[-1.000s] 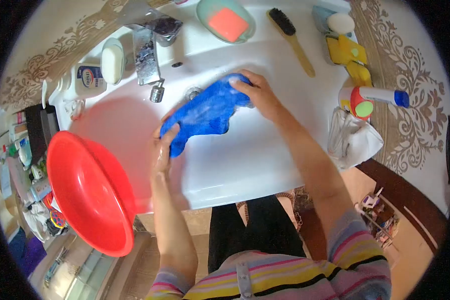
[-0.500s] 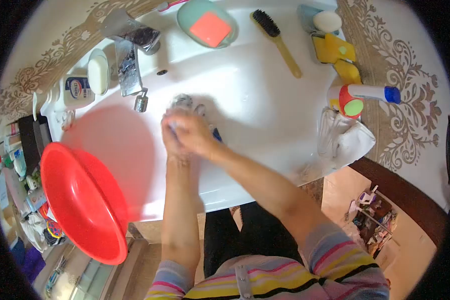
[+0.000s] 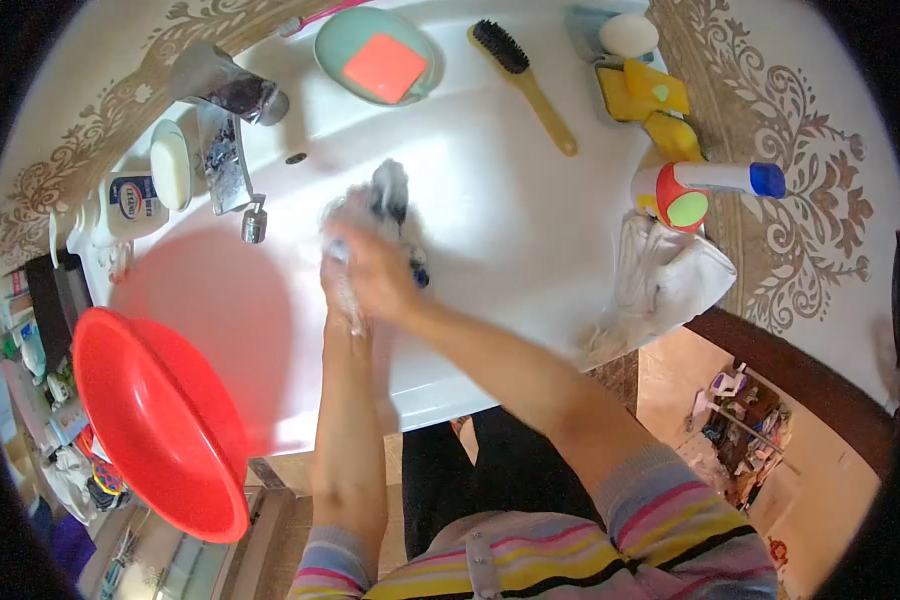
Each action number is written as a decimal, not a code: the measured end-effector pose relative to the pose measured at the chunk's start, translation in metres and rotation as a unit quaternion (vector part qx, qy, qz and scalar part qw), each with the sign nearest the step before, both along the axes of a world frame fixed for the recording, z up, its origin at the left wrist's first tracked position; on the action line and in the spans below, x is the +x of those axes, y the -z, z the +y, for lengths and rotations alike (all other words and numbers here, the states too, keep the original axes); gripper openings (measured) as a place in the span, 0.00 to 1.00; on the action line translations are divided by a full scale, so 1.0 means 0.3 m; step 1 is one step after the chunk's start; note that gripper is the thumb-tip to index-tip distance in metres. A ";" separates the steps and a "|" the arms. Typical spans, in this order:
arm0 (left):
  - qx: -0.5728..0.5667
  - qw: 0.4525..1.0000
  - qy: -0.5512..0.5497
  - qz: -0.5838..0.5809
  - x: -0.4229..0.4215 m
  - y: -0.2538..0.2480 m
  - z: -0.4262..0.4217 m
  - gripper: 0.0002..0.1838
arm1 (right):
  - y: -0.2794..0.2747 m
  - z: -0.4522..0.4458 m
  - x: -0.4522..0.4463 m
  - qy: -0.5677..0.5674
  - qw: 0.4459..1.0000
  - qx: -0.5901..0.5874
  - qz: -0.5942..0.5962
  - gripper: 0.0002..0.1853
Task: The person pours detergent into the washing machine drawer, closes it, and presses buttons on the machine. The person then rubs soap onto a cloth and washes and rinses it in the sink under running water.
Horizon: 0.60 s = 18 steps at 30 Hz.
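Over the white sink (image 3: 510, 250), my right hand (image 3: 378, 268) and my left hand (image 3: 338, 290) are pressed together, fingers closed around the bunched blue cloth (image 3: 420, 274). Only a small dark blue bit of it shows clearly, beside the right hand. A grey, foamy, blurred part sticks out above the hands, near the drain. White suds cover the left hand and wrist. My fingers are smeared by motion, and most of the cloth is hidden inside the grip.
The faucet (image 3: 225, 160), a white soap bar (image 3: 170, 165) and a bottle (image 3: 130, 208) stand left. Pink soap (image 3: 385, 68) and a brush (image 3: 525, 85) lie at the back. Yellow sponges (image 3: 650, 90) and white cloth (image 3: 670, 275) are right; a red basin (image 3: 160, 425) is left.
The blue cloth was stretched between both hands; now it is bunched up. My right hand has moved left to meet my left hand. The view has shifted slightly.
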<state>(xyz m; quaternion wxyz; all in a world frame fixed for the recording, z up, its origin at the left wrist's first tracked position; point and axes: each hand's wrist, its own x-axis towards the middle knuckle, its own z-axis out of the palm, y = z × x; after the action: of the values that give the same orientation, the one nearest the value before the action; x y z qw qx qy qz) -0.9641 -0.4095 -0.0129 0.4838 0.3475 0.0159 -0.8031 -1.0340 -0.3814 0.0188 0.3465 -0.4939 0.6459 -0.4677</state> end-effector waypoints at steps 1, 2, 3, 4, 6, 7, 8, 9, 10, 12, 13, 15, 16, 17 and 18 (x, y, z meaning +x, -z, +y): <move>0.053 0.964 0.112 -0.233 -0.034 -0.103 -0.001 0.35 | -0.014 -0.094 -0.072 0.008 0.994 0.104 -0.032 0.14; 0.058 0.963 0.114 -0.239 -0.037 -0.178 -0.002 0.35 | 0.133 -0.142 -0.133 0.008 0.990 0.080 -0.114 0.13; 0.055 0.968 0.128 -0.208 -0.034 -0.244 -0.015 0.35 | 0.134 -0.177 -0.186 0.013 0.997 0.045 -0.056 0.12; 0.049 0.973 0.138 -0.176 -0.030 -0.288 -0.033 0.35 | 0.134 -0.183 -0.235 0.026 0.998 0.034 -0.045 0.13; 0.004 0.977 0.148 -0.156 0.062 -0.278 -0.072 0.29 | 0.137 -0.170 -0.356 0.093 0.996 0.016 -0.006 0.13; -0.022 0.920 0.216 -0.325 0.110 -0.246 -0.076 0.25 | 0.111 -0.159 -0.409 0.107 0.992 0.025 -0.067 0.13; -0.045 0.830 0.276 -0.483 0.140 -0.222 -0.069 0.24 | 0.082 -0.151 -0.430 0.107 0.992 0.022 -0.065 0.13; -0.044 0.830 0.277 -0.482 0.144 -0.210 -0.063 0.24 | 0.060 -0.129 -0.436 0.066 0.996 0.045 -0.034 0.13; -0.096 0.790 0.256 -0.549 0.155 -0.197 -0.054 0.24 | 0.046 -0.113 -0.440 0.022 0.997 0.069 -0.004 0.14; -0.140 0.739 0.232 -0.617 0.221 -0.127 -0.042 0.27 | 0.047 -0.100 -0.453 -0.032 0.998 0.056 0.000 0.16; -0.217 0.687 0.180 -0.669 0.279 -0.059 -0.049 0.27 | 0.038 -0.088 -0.462 -0.110 0.989 0.040 0.086 0.20; -0.146 0.759 0.123 -0.622 0.276 -0.125 -0.049 0.24 | -0.012 -0.058 -0.481 -0.186 0.968 0.025 0.169 0.26; -0.144 0.759 0.125 -0.623 0.272 -0.152 -0.056 0.24 | -0.047 -0.039 -0.493 -0.248 0.946 0.047 0.205 0.31; -0.193 0.682 0.177 -0.683 0.268 -0.165 -0.063 0.23 | -0.066 -0.029 -0.498 -0.309 0.917 0.068 0.242 0.37; -0.239 0.596 0.226 -0.732 0.249 -0.200 -0.075 0.22 | -0.067 -0.027 -0.496 -0.310 0.917 0.069 0.242 0.37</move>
<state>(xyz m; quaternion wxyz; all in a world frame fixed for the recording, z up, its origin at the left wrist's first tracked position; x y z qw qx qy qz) -0.8893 -0.4321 0.0470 0.2011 0.6832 -0.6155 -0.3375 -1.1828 -0.3895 0.0389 0.3403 -0.7423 0.5554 -0.1572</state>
